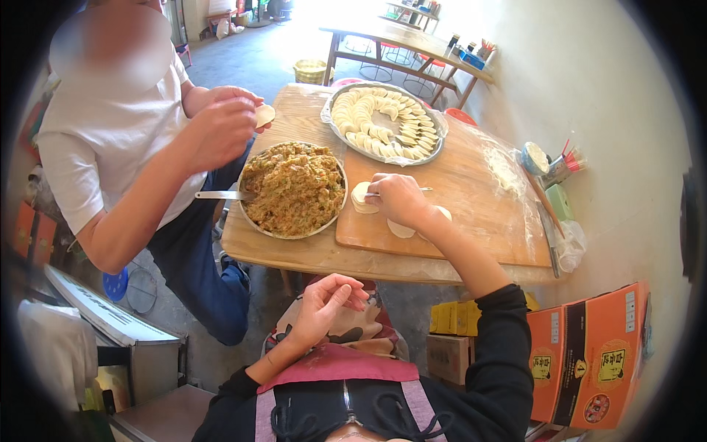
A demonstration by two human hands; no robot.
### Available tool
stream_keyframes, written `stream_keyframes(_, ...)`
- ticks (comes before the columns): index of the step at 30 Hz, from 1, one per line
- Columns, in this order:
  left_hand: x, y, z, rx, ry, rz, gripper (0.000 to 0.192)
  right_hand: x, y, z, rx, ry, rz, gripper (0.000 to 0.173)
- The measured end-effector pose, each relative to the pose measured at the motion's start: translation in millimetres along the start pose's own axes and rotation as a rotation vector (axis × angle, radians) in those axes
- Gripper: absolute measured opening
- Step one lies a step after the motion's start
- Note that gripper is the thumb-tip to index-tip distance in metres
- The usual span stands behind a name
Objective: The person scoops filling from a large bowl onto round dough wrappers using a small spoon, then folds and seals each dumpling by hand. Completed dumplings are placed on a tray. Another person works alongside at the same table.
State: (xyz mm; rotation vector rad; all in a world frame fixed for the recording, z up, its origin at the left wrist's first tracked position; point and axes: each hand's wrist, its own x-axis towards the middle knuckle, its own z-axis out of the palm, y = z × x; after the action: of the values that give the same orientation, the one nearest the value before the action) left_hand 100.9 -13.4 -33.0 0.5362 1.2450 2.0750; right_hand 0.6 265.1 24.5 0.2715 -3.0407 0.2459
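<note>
My right hand [402, 200] grips a thin metal utensil [426, 189] above the wooden board [486, 226], its fingers at a small stack of round dough wrappers [362, 198]. Under that wrist lie more dough wrappers [401, 229], partly hidden. My left hand [331, 304] hangs over my lap, palm up with loosely curled fingers, and nothing shows in it. Left of the board stands a round bowl [346, 205] heaped with chopped filling [295, 188], a flat-handled metal tool [220, 195] stuck in it. Beyond is a round metal tray [381, 118] with rings of folded dumplings [353, 110].
At the left, a co-worker's hands [229, 113] hold a dough wrapper [265, 115]. Along the board's right side lie a rolling pin [544, 203], a long blade-like tool [548, 237] and a flour bowl [535, 158]. Orange cartons [591, 353] stand at lower right.
</note>
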Motion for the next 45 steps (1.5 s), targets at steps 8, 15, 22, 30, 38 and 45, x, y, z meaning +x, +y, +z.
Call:
stream_keyframes(8, -7, 0, -3, -0.06, 0.008, 0.017, 0.022, 5, 2, -8, 0.241, -0.046, 0.204, 0.017)
stream_keyframes(15, 12, -2, -6, -0.142, 0.132, 0.067, 0.033, 0, -27, -25, 0.212, 0.354, 0.226, 0.014)
stream_keyframes(22, 34, 11, -14, -0.665, -0.021, -0.019, 0.052, -49, -88, -49, 0.463, 0.14, 0.052, 0.023)
stream_keyframes(30, -3, -20, -41, -0.466, 0.275, -0.083, 0.039, -43, -95, -58, 0.658, 0.084, 0.039, 0.042)
stream_keyframes(38, -8, -19, -62, -0.499, 0.452, 0.038, 0.034, -57, -83, -11, 0.67, 0.407, -0.044, 0.015)
stream_keyframes(45, 5, -9, -56, -0.592, 0.499, 0.056, 0.036, -54, -106, 41, 0.981, 0.5, 0.231, 0.017)
